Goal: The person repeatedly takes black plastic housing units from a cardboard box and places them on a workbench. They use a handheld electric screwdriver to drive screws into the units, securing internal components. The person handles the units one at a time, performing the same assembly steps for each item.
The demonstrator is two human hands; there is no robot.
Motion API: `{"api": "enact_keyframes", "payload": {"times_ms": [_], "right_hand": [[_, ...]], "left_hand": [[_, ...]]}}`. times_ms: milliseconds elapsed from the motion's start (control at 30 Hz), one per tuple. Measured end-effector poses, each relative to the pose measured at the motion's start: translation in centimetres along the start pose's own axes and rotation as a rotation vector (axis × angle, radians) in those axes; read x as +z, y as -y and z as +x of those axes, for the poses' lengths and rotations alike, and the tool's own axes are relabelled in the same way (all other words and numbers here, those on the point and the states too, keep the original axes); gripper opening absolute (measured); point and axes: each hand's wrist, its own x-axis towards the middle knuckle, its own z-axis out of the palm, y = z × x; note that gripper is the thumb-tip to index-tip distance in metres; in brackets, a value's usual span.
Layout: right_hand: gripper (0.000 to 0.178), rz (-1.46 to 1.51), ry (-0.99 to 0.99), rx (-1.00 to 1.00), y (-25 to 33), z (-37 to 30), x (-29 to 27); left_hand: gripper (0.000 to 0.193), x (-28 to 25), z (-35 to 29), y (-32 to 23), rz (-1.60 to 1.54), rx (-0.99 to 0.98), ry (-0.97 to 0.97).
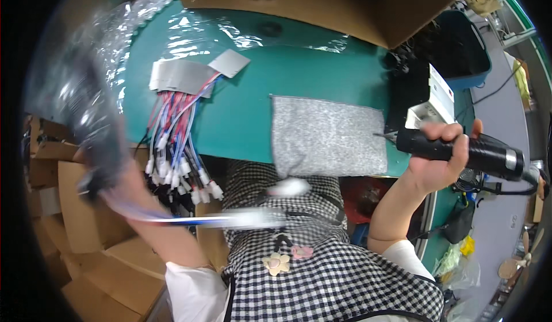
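My right hand (448,152) is wrapped around a black electric screwdriver (494,156), its tip aimed left over the edge of a grey cloth mat (328,135). On the left, my left hand (86,155) is smeared by motion and partly hidden by a dark, glossy object (95,109) that it appears to hold; its kind is too blurred to tell. Red, blue and white wires (167,219) trail from that side to a blurred white connector (253,218) above my checked apron. Several flat silver pieces (181,76) with wires and white plugs lie on the green table.
An open cardboard box (322,14) stands at the back of the green table (247,121). A white box-like part (434,98) is behind the screwdriver. A dark blue bin (468,52) sits far right, clear plastic wrap (144,11) far left, cardboard boxes (86,207) lower left.
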Motion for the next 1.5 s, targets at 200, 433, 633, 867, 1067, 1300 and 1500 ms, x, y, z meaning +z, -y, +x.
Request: {"api": "enact_keyframes", "payload": {"times_ms": [200,433,633,867,1067,1300,1500], "right_hand": [[0.051,-0.189,-0.073,0.196,-4.0,-1.8,-0.9],[0.035,-0.344,-0.234,0.288,-7.4,1.8,-1.2],[0.026,-0.675,-0.203,0.471,-12.3,5.8,-2.3],[0.035,-0.887,-0.274,0.496,-16.7,7.4,-2.8],[0.027,-0.718,-0.294,0.674,-15.8,7.8,-2.8],[0.03,-0.242,-0.579,0.553,-13.6,7.4,-2.2],[0.039,-0.525,-0.357,0.646,-16.5,8.4,-3.3]], "left_hand": [[0.042,-30.2,-7.6,7.9,-0.178,-0.47,-0.846],[0.06,-37.8,-16.8,10.4,0.189,-0.66,-1.083],[0.051,-20.5,5.6,2.2,0.196,-0.157,-0.768],[0.03,18.6,11.2,12.1,0.568,0.04,0.587],[0.077,34.5,16.2,28.5,1.332,0.317,0.654],[0.076,38.3,21.8,33.2,1.668,0.167,0.717],[0.044,33.0,18.0,24.5,0.192,-0.654,0.473]]}}
